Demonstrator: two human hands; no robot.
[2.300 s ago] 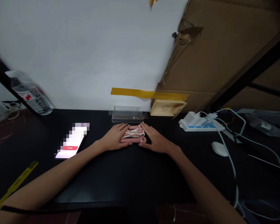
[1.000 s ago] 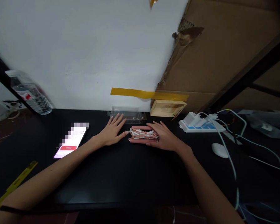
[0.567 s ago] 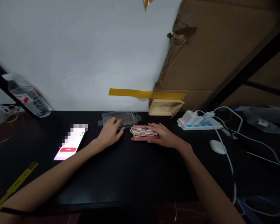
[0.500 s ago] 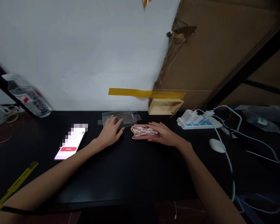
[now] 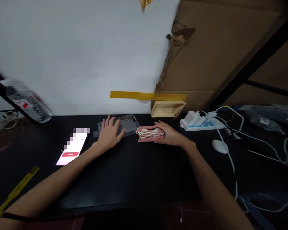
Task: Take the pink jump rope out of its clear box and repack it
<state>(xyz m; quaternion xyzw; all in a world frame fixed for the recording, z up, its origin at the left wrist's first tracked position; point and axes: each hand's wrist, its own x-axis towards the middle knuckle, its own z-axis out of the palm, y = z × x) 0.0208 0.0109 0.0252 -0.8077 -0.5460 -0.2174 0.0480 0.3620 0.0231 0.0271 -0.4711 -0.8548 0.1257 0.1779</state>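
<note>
My left hand (image 5: 109,132) lies with its fingers spread over a clear plastic case (image 5: 128,125), which is flat on the black table and partly hidden by the palm. Close to the case's right end is a pink-and-white bundle (image 5: 150,133), with rows of white pieces between two pink sides; I cannot make out exactly what it is. My right hand (image 5: 170,134) wraps round the bundle's right end, thumb on the near side and fingers on the far side.
A lit phone (image 5: 73,148) lies left of my left forearm. A pale shallow box (image 5: 168,108) leans at the back. To the right are a power strip (image 5: 203,124) with plugs, a white mouse (image 5: 220,146) and loose cables. A plastic bottle (image 5: 30,102) stands far left.
My left hand has slid left with its fingers spreading, and the clear case has shifted left and turned under it. My right hand has closed further round the bundle's end. The view has shifted slightly.
</note>
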